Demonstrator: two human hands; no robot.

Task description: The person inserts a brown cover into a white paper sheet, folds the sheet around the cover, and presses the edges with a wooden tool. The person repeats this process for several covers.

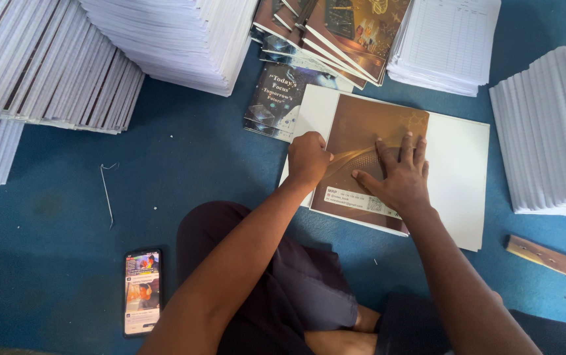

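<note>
— Brown and gold, that cover sheet [368, 141] — where does it lie?
— Flat on the blue floor [197, 164], printed side up, over a larger white sheet [457, 171], just in front of the seated person's knees.
— And the hands?
— The right hand [398, 174] is open, fingers spread, palm pressing the cover down. The left hand [307, 158] is curled into a fist at the cover's left edge; it may pinch something thin, but I cannot tell from here.
— How far along does the work look?
— Judging by the stacks, early to middling: finished covered books [322, 29] are heaped above, yet tall piles of white page blocks [549, 125] wait on both sides. This cover seems only being creased — not yet joined to pages.
— Anything else?
— A phone [143, 291] and a wooden strip [546, 258] lie aside.
</note>
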